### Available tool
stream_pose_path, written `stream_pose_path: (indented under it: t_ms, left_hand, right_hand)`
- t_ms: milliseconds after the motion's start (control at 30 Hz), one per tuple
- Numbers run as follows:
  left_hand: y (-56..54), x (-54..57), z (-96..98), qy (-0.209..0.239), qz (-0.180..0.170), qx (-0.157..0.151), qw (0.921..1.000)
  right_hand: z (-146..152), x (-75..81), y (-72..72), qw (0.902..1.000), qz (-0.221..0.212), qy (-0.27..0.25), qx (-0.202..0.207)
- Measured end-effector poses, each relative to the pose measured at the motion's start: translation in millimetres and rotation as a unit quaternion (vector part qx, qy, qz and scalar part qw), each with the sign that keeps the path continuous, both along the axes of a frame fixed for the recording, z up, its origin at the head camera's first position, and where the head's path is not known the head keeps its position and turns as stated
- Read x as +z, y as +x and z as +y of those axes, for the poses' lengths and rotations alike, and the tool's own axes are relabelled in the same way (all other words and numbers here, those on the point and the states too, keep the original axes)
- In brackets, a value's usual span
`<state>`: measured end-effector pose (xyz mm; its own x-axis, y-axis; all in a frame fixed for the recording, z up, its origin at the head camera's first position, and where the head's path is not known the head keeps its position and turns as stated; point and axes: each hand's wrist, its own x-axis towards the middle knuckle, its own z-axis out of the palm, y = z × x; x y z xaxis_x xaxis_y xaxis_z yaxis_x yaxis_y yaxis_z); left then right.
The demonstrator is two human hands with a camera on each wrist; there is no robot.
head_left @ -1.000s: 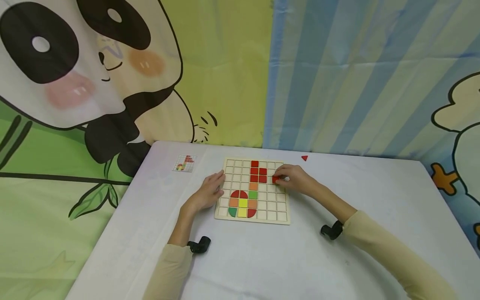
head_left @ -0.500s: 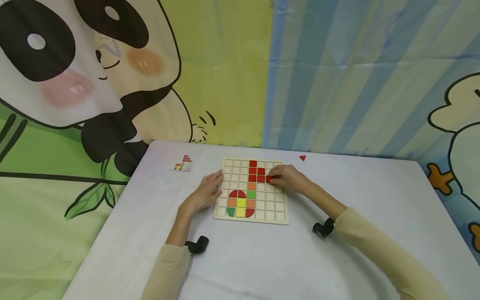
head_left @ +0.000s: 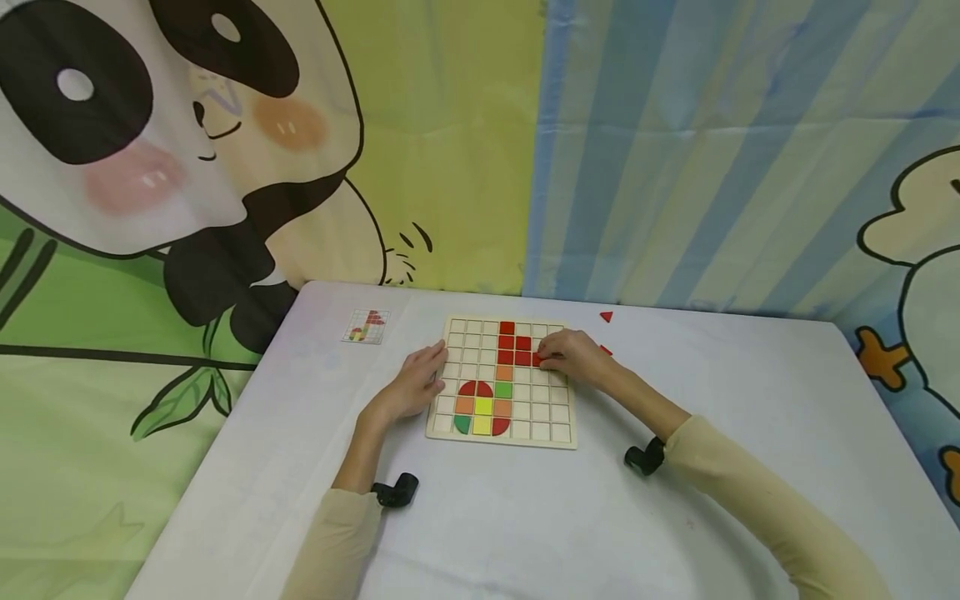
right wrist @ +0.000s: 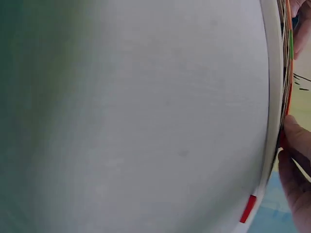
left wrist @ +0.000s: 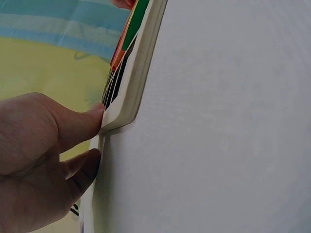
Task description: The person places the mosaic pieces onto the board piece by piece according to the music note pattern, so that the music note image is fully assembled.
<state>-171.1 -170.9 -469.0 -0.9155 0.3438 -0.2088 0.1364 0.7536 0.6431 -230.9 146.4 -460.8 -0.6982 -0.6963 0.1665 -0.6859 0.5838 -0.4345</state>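
Observation:
A pale wooden grid board (head_left: 542,412) lies on the table, with red, orange, yellow and green tiles set in several of its cells. At its left edge rests my left hand (head_left: 408,387), fingers fairly straight; the left wrist view has the thumb (left wrist: 90,119) against the board's corner. Over the board's upper right part, my right hand (head_left: 577,357) pinches a red square tile (head_left: 536,360) between thumb and fingers. That tile sits just right of the block of red tiles (head_left: 522,357), partly hidden by the fingertips.
A small printed pattern card (head_left: 365,326) lies left of the board. To the right are a red triangle (head_left: 606,317) near the back edge and another red piece (head_left: 605,350), partly covered by my right arm. Behind the table hangs a cartoon-printed cloth (head_left: 450,167).
My right hand has moved left with the red square tile, from the board's right side to beside the red block, and then stayed there. The left hand keeps its place on the edge.

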Motion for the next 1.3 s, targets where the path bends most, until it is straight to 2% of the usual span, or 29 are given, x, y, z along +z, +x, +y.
stream_pose_path:
  t_ms: [133, 333, 533, 600, 767, 867, 967, 1067, 1200, 1300]
  left_hand:
    - [0.4, -0.7, 0.1, -0.005, -0.002, 0.001, 1.0]
    - [-0.1, -0.7, -1.6, -0.003, 0.003, -0.001, 1.0]
    - [-0.6, 0.2, -0.9, -0.007, -0.005, -0.002, 1.0]
    - [-0.7, -0.5, -1.0, -0.008, -0.004, -0.002, 1.0]
    - [-0.9, -1.4, -1.2, -0.004, 0.002, -0.003, 1.0]
    - [-0.8, -1.0, -1.0, -0.004, -0.004, -0.003, 1.0]
    - [-0.5, -0.4, -0.8, -0.009, -0.003, -0.002, 1.0]
    - [-0.2, 0.3, -0.7, -0.009, 0.0, 0.001, 1.0]
    - [0.0, 1.2, -0.5, 0.002, -0.002, 0.002, 1.0]
    - [0.5, 1.2, 0.0, 0.002, -0.004, 0.002, 1.0]
  right_hand:
    - [-3.8, -0.4, 0.4, 0.9996, 0.026, 0.007, 0.012]
    - [-8.4, 0.2, 7.0, 0.999, -0.008, 0.012, -0.042]
    - [-10.7, 0.2, 10.4, 0.9972, -0.011, -0.004, -0.074]
    - [-8.7, 2.0, 9.7, 0.9947, -0.026, -0.007, -0.099]
    - [14.8, 11.5, -4.2, 0.9837, -0.057, -0.027, -0.168]
    - [41.1, 13.9, -19.3, 0.9824, -0.041, -0.04, -0.178]
    - [66.6, 10.9, -33.4, 0.9808, -0.031, -0.046, -0.187]
    - [84.5, 6.1, -43.0, 0.9771, -0.048, -0.044, -0.202]
    - [97.1, -1.2, -49.8, 0.972, -0.083, -0.03, -0.218]
    - [101.4, -6.8, -52.1, 0.9708, -0.087, -0.013, -0.223]
